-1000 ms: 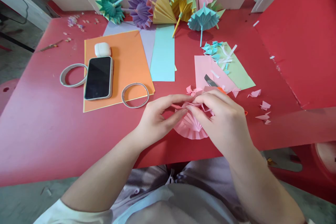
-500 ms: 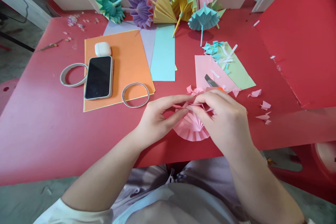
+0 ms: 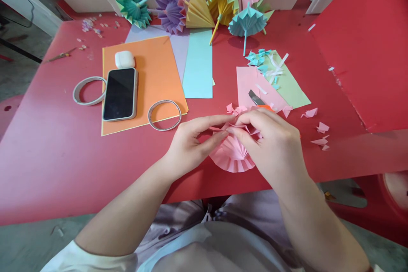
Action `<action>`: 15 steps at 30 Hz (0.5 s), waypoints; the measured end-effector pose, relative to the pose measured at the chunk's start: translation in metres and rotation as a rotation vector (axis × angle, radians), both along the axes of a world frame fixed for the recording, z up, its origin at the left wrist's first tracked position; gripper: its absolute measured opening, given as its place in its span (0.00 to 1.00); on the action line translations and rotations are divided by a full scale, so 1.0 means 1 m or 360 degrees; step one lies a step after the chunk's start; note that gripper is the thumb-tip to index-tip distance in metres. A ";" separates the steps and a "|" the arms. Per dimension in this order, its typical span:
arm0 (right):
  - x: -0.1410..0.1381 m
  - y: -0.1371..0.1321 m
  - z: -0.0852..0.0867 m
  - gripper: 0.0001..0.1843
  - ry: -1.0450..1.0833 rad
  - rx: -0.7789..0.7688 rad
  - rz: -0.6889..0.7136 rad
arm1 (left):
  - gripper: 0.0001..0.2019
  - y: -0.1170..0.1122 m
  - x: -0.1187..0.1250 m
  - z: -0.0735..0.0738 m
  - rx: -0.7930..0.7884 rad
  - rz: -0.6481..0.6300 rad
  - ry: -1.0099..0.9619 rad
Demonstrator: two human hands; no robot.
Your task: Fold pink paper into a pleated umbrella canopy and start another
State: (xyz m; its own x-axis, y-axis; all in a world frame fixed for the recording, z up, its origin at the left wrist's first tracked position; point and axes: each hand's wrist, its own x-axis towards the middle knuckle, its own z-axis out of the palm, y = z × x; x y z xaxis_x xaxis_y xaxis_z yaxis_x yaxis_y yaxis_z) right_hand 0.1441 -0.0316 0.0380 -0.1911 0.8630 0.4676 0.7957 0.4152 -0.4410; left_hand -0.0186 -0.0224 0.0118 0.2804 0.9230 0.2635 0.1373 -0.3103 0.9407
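A pink pleated paper fan (image 3: 234, 157), spread into a rounded shape, is held between both hands over the table's front part. My left hand (image 3: 194, 144) pinches its far edge between thumb and fingers. From the other side my right hand (image 3: 270, 140) pinches the same folded edge, its fingertips close to the left ones. The fingers partly hide the upper folds. Just beyond the hands lie pink paper scraps (image 3: 236, 109) and a craft knife (image 3: 256, 97), its orange part partly covered by my right hand.
Left of the hands, orange paper (image 3: 153, 72) bears a phone (image 3: 120, 93), a white earbud case (image 3: 124, 59) and a tape roll (image 3: 165, 115); another tape roll (image 3: 89, 91) lies beside it. Folded paper umbrellas (image 3: 247, 23) line the back. Pink sheets (image 3: 247, 83) and scraps lie ahead.
The pink fan's lower edge has dropped very slightly toward me. Both hands keep their pinch in nearly the same place.
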 end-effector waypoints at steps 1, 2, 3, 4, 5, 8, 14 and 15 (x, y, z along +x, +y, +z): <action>0.000 0.000 0.000 0.07 0.0002 -0.0001 0.0002 | 0.16 0.000 0.000 0.000 0.0008 0.0009 0.0013; 0.000 0.000 0.000 0.07 0.0007 -0.0002 0.0003 | 0.15 0.000 0.000 0.000 0.0020 0.0017 0.0025; 0.000 0.000 0.000 0.07 0.0015 -0.0004 0.0005 | 0.16 0.000 0.000 0.001 0.0033 0.0027 0.0035; 0.000 0.000 0.001 0.07 0.0024 -0.0009 0.0009 | 0.16 0.000 0.000 0.001 0.0043 0.0033 0.0045; 0.000 0.000 0.001 0.07 0.0034 -0.0015 0.0012 | 0.16 0.000 -0.001 0.000 0.0051 0.0036 0.0052; -0.001 0.001 0.001 0.07 0.0062 -0.0028 0.0012 | 0.18 -0.001 -0.001 0.000 0.0053 0.0025 0.0060; -0.001 0.001 0.002 0.07 0.0089 -0.0028 -0.0013 | 0.18 -0.002 -0.001 -0.003 0.0048 0.0040 0.0077; -0.001 0.001 0.002 0.07 0.0095 -0.0034 -0.0017 | 0.19 -0.002 -0.001 -0.003 0.0055 0.0049 0.0088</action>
State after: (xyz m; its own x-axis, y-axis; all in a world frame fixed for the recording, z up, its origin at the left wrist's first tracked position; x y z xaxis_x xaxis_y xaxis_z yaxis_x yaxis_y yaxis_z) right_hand 0.1433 -0.0305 0.0399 -0.1541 0.8747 0.4594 0.7722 0.3967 -0.4963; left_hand -0.0200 -0.0242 0.0085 0.2671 0.9220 0.2803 0.1986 -0.3372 0.9202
